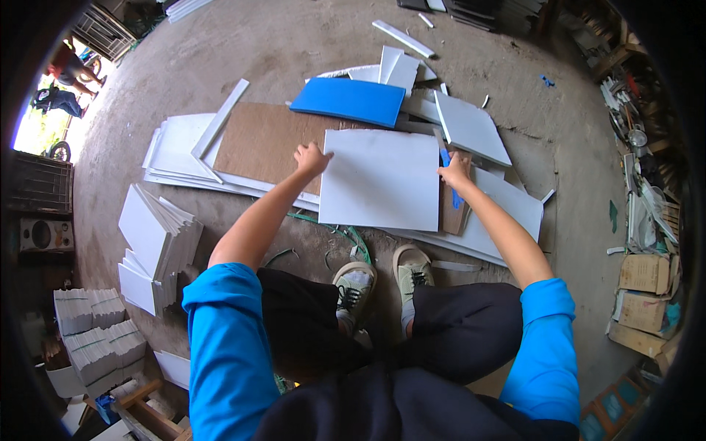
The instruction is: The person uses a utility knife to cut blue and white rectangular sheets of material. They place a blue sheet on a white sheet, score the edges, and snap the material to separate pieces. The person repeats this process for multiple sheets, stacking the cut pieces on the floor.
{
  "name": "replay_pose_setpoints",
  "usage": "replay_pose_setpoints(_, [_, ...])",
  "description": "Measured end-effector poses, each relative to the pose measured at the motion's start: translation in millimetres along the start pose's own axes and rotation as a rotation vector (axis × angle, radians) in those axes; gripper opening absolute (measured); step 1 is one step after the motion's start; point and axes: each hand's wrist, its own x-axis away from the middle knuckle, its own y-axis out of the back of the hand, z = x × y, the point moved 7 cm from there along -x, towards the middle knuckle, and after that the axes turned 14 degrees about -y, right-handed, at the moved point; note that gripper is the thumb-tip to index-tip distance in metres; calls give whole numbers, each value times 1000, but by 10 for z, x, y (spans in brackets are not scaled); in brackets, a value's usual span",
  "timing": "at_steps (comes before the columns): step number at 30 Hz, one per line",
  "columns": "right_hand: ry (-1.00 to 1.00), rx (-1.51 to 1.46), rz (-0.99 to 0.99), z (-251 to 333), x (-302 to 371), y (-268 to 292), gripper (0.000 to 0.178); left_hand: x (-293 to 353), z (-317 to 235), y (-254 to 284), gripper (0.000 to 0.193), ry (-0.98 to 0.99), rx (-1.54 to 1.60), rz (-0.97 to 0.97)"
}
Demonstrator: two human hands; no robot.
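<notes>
A white rectangular foam sheet (380, 180) lies in front of me over a brown board (268, 140). My left hand (312, 159) pinches its left edge near the upper corner. At the opposite edge is my right hand (456, 173), closed round a blue-handled utility knife (457, 199), its blade pointing away from me. The fingertips of that hand also touch the sheet's right edge. Just beyond the sheet rests a blue foam piece (348, 101). Another white piece (471, 126) lies tilted past my right hand.
White offcut strips (403, 38) lie scattered on the concrete floor. To my left stand a fanned stack of white sheets (158, 242) and bundled white stacks (103, 331). Green strapping (357, 242) lies near my shoes. Cardboard boxes (643, 294) line the right side.
</notes>
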Motion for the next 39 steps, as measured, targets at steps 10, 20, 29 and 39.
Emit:
replay_pose_setpoints(10, [249,102,85,859,-16,-129,60,-384,17,249,46,-8,618,-371])
replay_pose_setpoints(20, [-90,-719,371,1239,-625,-788,67,-423,350,127,39,141,875,-464])
replay_pose_setpoints(29, [163,-794,427,1139,481,360,64,-139,257,925,65,-77,1037,-310])
replay_pose_setpoints(39, [349,-850,387,551,1480,990,65,576,-274,772,50,-277,881,-125])
